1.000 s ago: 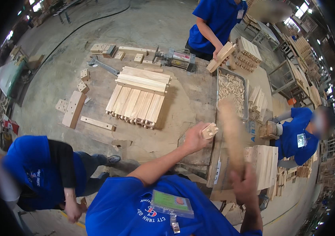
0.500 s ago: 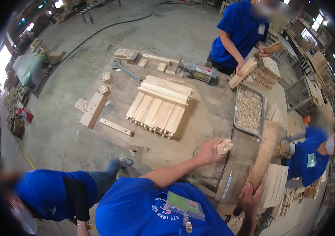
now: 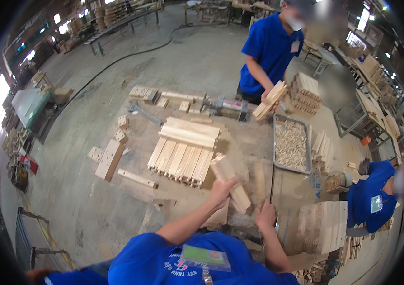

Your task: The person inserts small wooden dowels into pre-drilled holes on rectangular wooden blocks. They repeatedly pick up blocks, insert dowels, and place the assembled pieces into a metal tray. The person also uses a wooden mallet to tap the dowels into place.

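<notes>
My left hand (image 3: 223,191) is closed around a short bundle of pale wooden slats (image 3: 234,186), held tilted over the front of the worktable (image 3: 240,156). To its right, my right hand (image 3: 265,216) grips a flat wooden bat (image 3: 260,183), which is smeared by motion and points away from me. The bat is close beside the bundle; whether they touch I cannot tell. Just beyond my left hand, slats with dowel pegs in their ends lie in a neat stack (image 3: 180,159), with more laid across the top.
A metal tray of wooden dowels (image 3: 291,142) sits at the right. Drilled blocks (image 3: 110,159), a drilled strip (image 3: 137,178), a wrench (image 3: 144,114) and a metal device (image 3: 230,107) lie around the stack. A co-worker (image 3: 271,57) holds slats behind; another (image 3: 373,194) stands right, near stacked boards (image 3: 323,223).
My right hand has swung the bat leftward from the right side, near my left hand. The bundle in my left hand has turned and shifted left. The person at lower left is mostly out of view.
</notes>
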Demonstrator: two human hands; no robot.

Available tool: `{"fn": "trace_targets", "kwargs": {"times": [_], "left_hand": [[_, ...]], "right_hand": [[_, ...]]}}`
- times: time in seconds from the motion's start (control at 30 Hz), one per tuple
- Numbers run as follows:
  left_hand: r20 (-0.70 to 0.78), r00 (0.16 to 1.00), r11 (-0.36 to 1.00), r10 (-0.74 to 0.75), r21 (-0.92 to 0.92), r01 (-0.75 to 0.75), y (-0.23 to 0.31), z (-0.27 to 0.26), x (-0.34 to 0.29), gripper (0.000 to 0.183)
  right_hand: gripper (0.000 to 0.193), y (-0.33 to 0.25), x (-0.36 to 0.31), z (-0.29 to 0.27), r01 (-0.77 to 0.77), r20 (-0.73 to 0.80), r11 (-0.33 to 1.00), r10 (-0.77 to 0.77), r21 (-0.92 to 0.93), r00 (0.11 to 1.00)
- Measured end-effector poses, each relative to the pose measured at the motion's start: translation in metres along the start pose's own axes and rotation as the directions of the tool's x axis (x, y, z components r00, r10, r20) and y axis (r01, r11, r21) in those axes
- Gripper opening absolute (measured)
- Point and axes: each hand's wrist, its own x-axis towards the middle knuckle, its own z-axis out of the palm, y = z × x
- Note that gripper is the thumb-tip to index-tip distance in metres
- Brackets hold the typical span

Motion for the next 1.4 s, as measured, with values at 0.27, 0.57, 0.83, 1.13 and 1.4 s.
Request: {"fn": "trace_targets", "kwargs": {"times": [0.27, 0.57, 0.83, 1.13, 1.4], "left_hand": [[-0.036, 0.999, 0.984, 0.014, -0.177, -0.02, 0.029, -0.029, -0.005, 0.037], [0.09, 0.996, 0.965, 0.006, -0.261, 0.018, 0.033, -0.008, -0.013, 0.031], [-0.011, 0.995, 0.96, 0.104, -0.26, -0.103, 0.059, -0.007, 0.008, 0.03], [-0.148, 0.972, 0.95, 0.182, -0.23, -0.213, 0.096, -0.051, 0.022, 0.051], [-0.503, 0.684, 0.835, 0.528, 0.163, -0.525, 0.149, -0.137, 0.039, 0.055]], "right_hand": [[0.08, -0.075, -0.015, -0.049, 0.493, -0.017, 0.795, -0.521, 0.354, 0.853], [0.064, -0.088, -0.018, -0.052, 0.523, -0.191, 0.828, -0.49, 0.201, 0.85], [0.06, -0.088, 0.004, -0.065, 0.519, -0.293, 0.797, -0.44, 0.308, 0.849], [0.062, -0.11, 0.027, -0.077, 0.525, -0.148, 0.69, -0.529, 0.499, 0.836], [0.067, -0.189, 0.042, -0.037, 0.607, -0.153, 0.635, -0.62, 0.479, 0.769]]}}
